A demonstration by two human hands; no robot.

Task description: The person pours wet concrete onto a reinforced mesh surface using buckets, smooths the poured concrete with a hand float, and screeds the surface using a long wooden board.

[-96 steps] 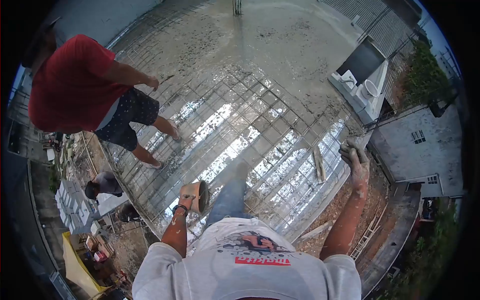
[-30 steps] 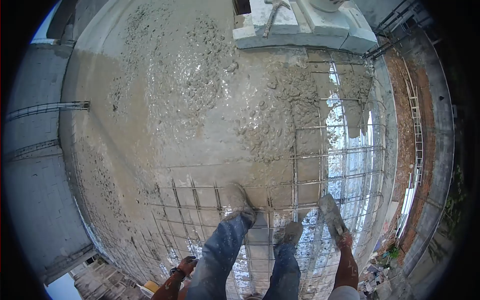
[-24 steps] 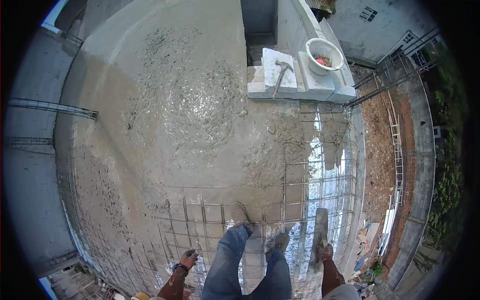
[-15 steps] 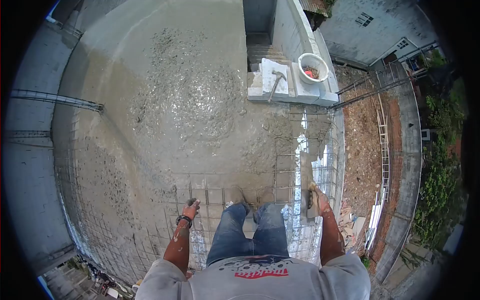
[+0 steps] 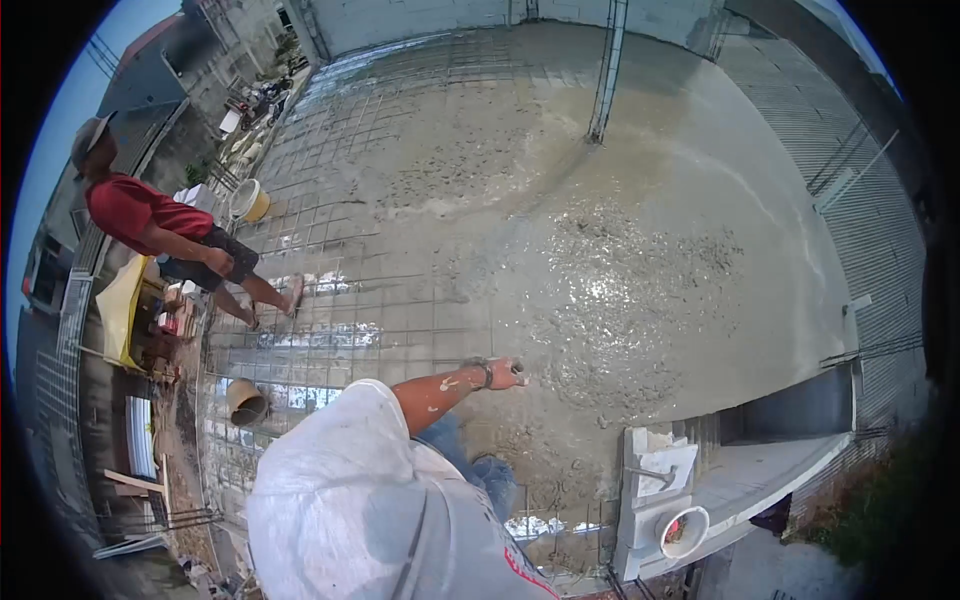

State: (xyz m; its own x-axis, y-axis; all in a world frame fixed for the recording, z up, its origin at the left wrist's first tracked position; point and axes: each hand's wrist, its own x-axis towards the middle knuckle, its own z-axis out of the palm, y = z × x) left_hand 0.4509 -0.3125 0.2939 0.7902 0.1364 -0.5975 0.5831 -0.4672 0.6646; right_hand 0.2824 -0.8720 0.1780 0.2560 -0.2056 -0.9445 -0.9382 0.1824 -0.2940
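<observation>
My left hand (image 5: 506,373), a dark band at its wrist, reaches out over wet grey concrete (image 5: 640,300) without touching it. Its fingers are loosely bent and look apart; a grey patch shows on them, and I make out no tool there. My right hand is hidden behind my body, and so is the trowel. Below my left arm, my jeans and one foot (image 5: 494,478) show at the edge of the concrete. Steel mesh (image 5: 400,345) runs out from under the concrete on the left.
A person in a red shirt (image 5: 150,215) stands on the mesh at left. Buckets (image 5: 247,402) (image 5: 250,200) sit near that side. A hammer (image 5: 655,476) and a white bucket (image 5: 683,531) rest on blocks by the stair opening (image 5: 790,410). A rebar column (image 5: 606,80) rises at the back.
My view has swung far to the left, bringing the other person and the buckets into sight. My right hand and the trowel it held have gone out of view.
</observation>
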